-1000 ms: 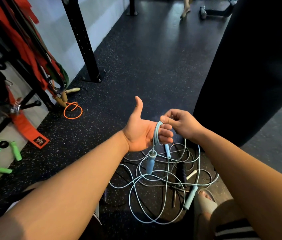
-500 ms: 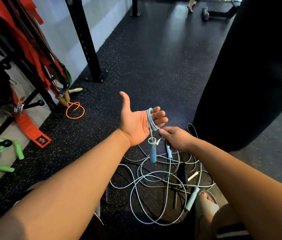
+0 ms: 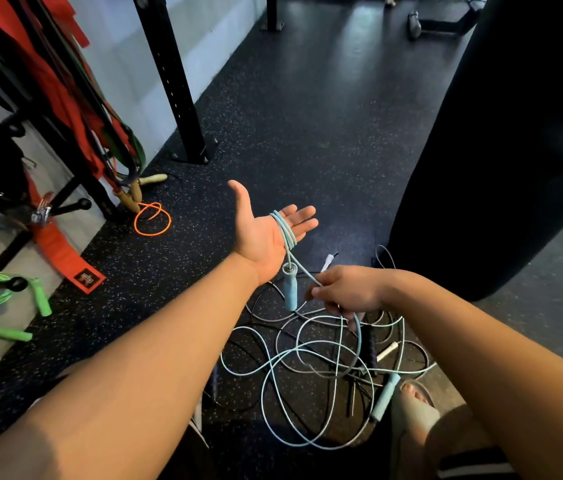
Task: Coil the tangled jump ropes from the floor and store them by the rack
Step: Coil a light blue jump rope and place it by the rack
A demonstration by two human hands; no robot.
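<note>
One jump rope (image 3: 287, 233) — handle (image 3: 289, 289) vertical

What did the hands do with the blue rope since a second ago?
The right hand, pinching the light blue jump rope, swept from beside the fingers of the left hand down below its palm, pulling the cord. The left fingers uncurled straight. Unchanged: loops round the left hand, the blue handle dangling beneath, the tangled ropes on the floor.
</note>
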